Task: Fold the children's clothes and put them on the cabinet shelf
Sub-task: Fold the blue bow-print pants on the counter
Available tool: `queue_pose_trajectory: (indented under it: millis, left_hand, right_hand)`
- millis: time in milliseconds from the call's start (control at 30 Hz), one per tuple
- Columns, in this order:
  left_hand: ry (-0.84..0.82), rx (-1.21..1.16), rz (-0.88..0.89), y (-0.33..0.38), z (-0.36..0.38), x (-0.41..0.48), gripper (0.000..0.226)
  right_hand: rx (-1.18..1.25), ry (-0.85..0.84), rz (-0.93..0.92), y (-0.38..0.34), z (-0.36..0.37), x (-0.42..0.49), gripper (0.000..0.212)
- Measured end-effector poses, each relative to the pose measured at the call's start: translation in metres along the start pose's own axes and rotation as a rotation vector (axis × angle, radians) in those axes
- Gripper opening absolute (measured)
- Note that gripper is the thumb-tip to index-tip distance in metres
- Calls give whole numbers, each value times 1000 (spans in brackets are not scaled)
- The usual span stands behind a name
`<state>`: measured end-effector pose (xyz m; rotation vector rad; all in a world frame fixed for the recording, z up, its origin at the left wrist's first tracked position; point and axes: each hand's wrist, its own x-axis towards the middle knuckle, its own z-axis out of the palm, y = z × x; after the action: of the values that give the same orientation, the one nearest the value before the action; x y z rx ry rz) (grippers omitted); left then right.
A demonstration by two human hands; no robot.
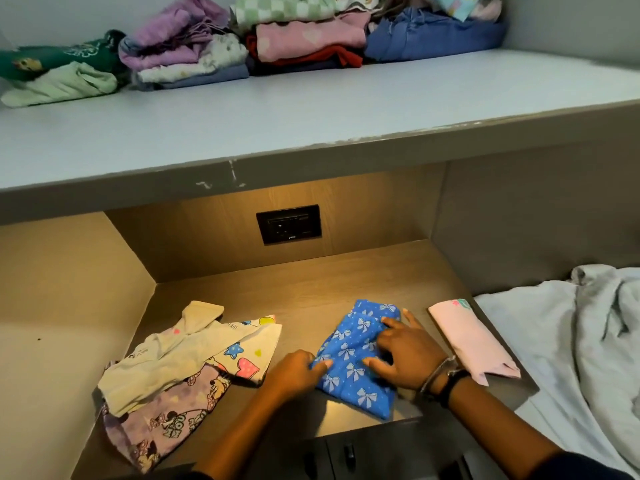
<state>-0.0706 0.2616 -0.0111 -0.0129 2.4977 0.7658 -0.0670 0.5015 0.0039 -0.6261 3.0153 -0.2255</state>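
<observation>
Blue bow-print garment (349, 355) lay at lower centre of the frame on the counter (311, 292). Left hand (294, 374) pinched its left edge; right hand (403, 351) pressed flat, fingers spread, on top. Folded clothes (263, 39) lined the shelf (311, 109) at upper frame.

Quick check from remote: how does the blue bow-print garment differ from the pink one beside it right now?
The blue bow-print garment is under both hands, left hand at its edge and right hand pressing on top; the pink garment lies untouched. The blue one has white bows all over; the pink one is nearly plain. Both lie on the wooden surface, below the shelf.
</observation>
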Motion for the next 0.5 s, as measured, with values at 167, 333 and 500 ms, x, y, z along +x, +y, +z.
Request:
queue_pose_trajectory:
  millis: [167,333,500]
  left_hand:
    - [155,254,36,9,10,-23,47]
    - [19,695,714,-8,3,-28,81]
    - [-118,739,885,-27,9,-18,74]
  right_hand:
    - [-8,-122,-162,-37,38,-39,95]
    - [74,-132,-159,-22,63,-58,88]
    - [170,44,-244,-5,72,-69,59]
